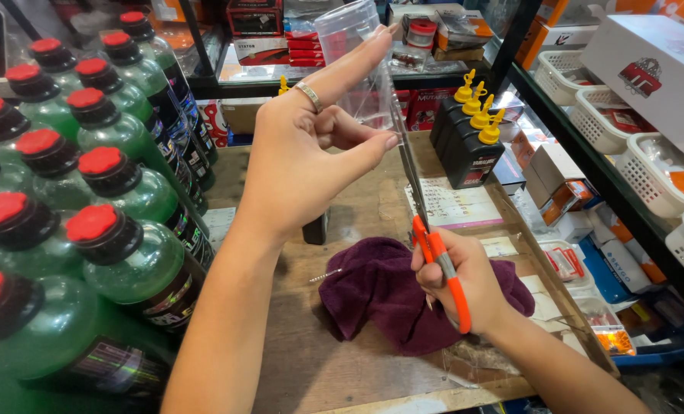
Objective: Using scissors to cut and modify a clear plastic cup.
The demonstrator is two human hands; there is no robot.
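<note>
the left hand (300, 157) holds a clear plastic jar (357, 65) up in the air over the wooden table (296, 360). the jar is tipped on its side, so its long way runs from the hand up and back toward the shelves. its open mouth seems to face the person. the fingers are pressed on the jar, with one long finger lying along its side and the thumb (369, 149) pushing at the bottom edge. a silver ring (309, 95) sits on one finger.

you can see right through the jar. it is thin and shiny, and the boxes behind it show through its wall.

the right hand (453, 280) is closed tight around the orange handles of a pair of scissors (426, 230). the scissors point up and a little to the left, with the long way going from the hand near the table up to the jar. the thin grey blades reach the jar's lower edge, just by the thumb. i cannot tell if the blades are apart or together.

under the right hand lies a purple cloth (372, 291), all bunched up. on the left stand green bottles with red caps (104, 230). behind the jar are black bottles with yellow tips (468, 142).
</note>
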